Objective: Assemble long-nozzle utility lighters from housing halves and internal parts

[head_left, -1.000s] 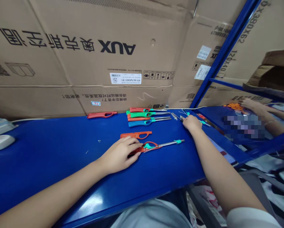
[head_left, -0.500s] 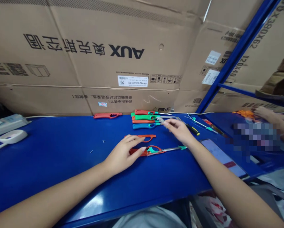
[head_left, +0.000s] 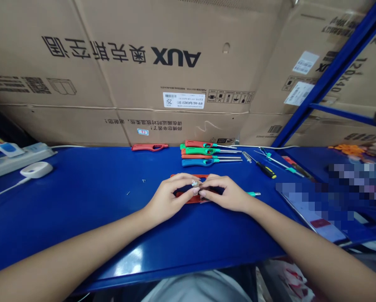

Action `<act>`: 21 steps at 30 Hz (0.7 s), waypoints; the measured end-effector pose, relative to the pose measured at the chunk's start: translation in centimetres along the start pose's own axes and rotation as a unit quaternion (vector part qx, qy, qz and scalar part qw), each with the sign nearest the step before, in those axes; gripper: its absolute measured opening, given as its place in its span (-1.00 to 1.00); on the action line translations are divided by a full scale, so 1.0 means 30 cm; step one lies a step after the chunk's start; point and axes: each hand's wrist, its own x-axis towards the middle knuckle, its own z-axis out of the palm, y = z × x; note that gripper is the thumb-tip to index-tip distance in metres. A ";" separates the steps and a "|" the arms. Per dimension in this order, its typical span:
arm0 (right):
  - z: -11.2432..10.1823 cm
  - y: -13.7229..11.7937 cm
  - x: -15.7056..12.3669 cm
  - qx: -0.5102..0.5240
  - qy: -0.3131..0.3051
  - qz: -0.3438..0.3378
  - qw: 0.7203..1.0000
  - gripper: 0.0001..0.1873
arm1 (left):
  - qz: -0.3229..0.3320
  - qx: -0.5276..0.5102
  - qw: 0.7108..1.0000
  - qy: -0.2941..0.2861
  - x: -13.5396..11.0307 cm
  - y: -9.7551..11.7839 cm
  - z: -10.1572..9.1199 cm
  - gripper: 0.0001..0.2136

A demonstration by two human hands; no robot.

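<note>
My left hand [head_left: 171,196] and my right hand [head_left: 227,193] meet fingertip to fingertip over the table. Both are closed in a pinch around a small part with a whitish end [head_left: 194,183]; the fingers cover most of it. Beneath them lies an opened red gas lighter handle [head_left: 188,200], partly hidden by my hands. A second red-orange handle half [head_left: 192,176] shows just behind the fingers. Past my right hand, the teal piece and metal tip of the lighter's tube [head_left: 254,193] stick out to the right.
Several long lighters, a blue one [head_left: 197,162] in front, lie stacked at the back. Left of them is a red handle shell [head_left: 149,147]. A screwdriver [head_left: 266,170], a small clear part [head_left: 246,157] and a phone [head_left: 310,214] lie right; tiny screws [head_left: 128,193] left.
My right hand has come back from the stacked lighters to meet my left hand. The small clear part now lies beside the screwdriver. Both hands now pinch a small part; the view has shifted slightly.
</note>
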 end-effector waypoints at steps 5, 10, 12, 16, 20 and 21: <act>-0.053 -0.008 -0.010 -0.067 -0.030 -0.043 0.996 -0.88 | -0.106 -0.096 0.989 0.040 0.004 -0.006 -0.003 -0.75; -0.077 -0.008 -0.026 -0.062 -0.103 -0.007 0.993 -0.82 | -0.185 -0.178 0.966 -0.002 0.012 -0.034 0.007 -0.64; -0.067 -0.007 -0.028 -0.065 -0.099 0.010 0.993 -0.86 | -0.182 -0.152 0.971 -0.020 0.009 -0.045 0.010 -0.66; -0.051 -0.002 -0.024 -0.038 -0.093 0.013 0.995 -0.96 | -0.147 -0.084 0.985 -0.017 -0.001 -0.056 0.006 -0.70; -0.055 0.005 -0.022 -0.001 -0.068 0.055 0.996 -0.91 | -0.110 -0.002 0.994 -0.014 -0.002 -0.054 -0.003 -0.71; -0.057 0.006 -0.022 0.018 -0.061 0.080 0.995 -0.87 | -0.102 0.012 0.995 -0.018 -0.001 -0.054 -0.005 -0.72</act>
